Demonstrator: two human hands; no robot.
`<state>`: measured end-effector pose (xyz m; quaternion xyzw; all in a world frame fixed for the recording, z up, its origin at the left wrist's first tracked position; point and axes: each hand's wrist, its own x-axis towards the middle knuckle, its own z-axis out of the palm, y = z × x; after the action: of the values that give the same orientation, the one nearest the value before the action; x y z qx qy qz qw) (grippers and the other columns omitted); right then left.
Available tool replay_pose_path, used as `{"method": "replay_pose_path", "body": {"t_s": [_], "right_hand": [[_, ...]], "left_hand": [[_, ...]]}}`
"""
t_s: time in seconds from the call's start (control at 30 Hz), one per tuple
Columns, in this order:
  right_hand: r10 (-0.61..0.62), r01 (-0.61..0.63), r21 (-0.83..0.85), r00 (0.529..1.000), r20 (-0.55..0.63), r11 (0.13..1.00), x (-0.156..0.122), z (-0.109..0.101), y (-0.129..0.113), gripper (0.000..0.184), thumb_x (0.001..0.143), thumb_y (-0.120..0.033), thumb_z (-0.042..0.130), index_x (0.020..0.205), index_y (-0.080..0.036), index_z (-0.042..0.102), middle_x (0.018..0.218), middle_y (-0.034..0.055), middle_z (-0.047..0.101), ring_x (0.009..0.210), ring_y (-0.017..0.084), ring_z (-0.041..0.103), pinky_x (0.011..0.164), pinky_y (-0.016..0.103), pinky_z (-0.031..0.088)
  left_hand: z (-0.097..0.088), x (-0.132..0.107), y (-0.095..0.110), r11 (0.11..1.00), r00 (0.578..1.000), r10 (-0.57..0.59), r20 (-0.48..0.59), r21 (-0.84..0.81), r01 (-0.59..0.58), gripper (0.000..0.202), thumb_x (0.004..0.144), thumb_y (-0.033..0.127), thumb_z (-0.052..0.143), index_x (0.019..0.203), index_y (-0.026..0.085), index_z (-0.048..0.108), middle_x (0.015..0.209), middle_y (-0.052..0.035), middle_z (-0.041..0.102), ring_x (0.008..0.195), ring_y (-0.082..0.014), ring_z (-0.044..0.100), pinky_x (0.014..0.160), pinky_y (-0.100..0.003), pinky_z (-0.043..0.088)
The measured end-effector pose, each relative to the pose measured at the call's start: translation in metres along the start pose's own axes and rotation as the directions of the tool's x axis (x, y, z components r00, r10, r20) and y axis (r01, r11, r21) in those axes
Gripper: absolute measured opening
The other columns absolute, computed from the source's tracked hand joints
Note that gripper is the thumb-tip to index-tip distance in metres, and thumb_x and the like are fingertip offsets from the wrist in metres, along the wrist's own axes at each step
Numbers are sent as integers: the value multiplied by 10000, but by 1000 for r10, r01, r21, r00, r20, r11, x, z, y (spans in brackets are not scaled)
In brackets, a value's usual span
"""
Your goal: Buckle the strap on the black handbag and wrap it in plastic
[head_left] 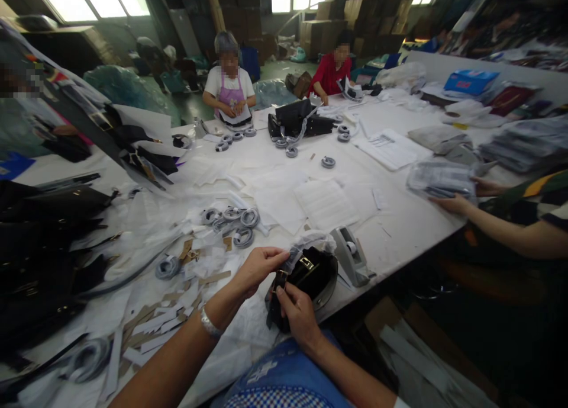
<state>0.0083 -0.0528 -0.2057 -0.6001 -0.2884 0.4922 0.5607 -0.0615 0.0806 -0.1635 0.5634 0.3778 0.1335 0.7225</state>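
Note:
A black handbag [327,280] with gold-coloured hardware rests at the table's near edge, right in front of me. Its handle [310,242] is wrapped in clear plastic. With fingertips pinched together, my left hand [255,269] grips the wrapped handle at its left end. Just below, my right hand [302,313] has its thumb and fingers closed on a black strap [280,280] with a gold buckle at the bag's left side. The fingers behind the strap are hidden. A grey tape dispenser [348,257] stands directly right of the bag.
Coiled, wrapped straps [243,237] and paper strips [164,322] lie to my left, with black bags [48,248] beyond. Co-workers sit across the table, near more black bags [295,119]. At right, another person's hands [457,204] hold a plastic-wrapped package [439,180].

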Motion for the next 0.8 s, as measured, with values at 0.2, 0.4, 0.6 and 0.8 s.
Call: {"method": "replay_pose_path", "body": {"t_s": [0.2,0.4,0.6,0.8], "right_hand": [[-1,1,1,1000,-7,1000,4,2,-2,412,865,-533,561,778,-157,707,547,-28,496,495,104,383,486,231,299],[-36,36,-7,999,-18,999,6,1,5,429,884,-542,537,816,-156,713,621,-8,573,506,103,407,509,235,327],[-30,35,67,997,-71,997,9,-1,2,371,872,-517,574,898,-161,677,715,14,636,517,102,407,494,231,326],[13,-4,89,994,-105,996,12,-3,-6,381,869,-494,583,769,-144,692,569,-25,514,494,95,333,470,234,278]], "left_hand": [[2,3,-2,998,999,28,-20,-50,-29,349,763,435,730,892,111,751,819,-68,744,723,-172,632,675,-264,464],[3,2,2,995,1000,-15,26,-101,18,343,745,418,757,902,113,750,817,-73,748,718,-170,647,659,-247,467],[6,-2,10,994,999,-29,-26,-108,26,306,752,404,759,859,117,746,751,-49,722,659,-132,606,618,-217,443],[12,-10,11,993,998,-45,-47,-112,39,324,768,426,735,895,128,731,715,-31,695,594,-123,559,506,-202,395]]}}
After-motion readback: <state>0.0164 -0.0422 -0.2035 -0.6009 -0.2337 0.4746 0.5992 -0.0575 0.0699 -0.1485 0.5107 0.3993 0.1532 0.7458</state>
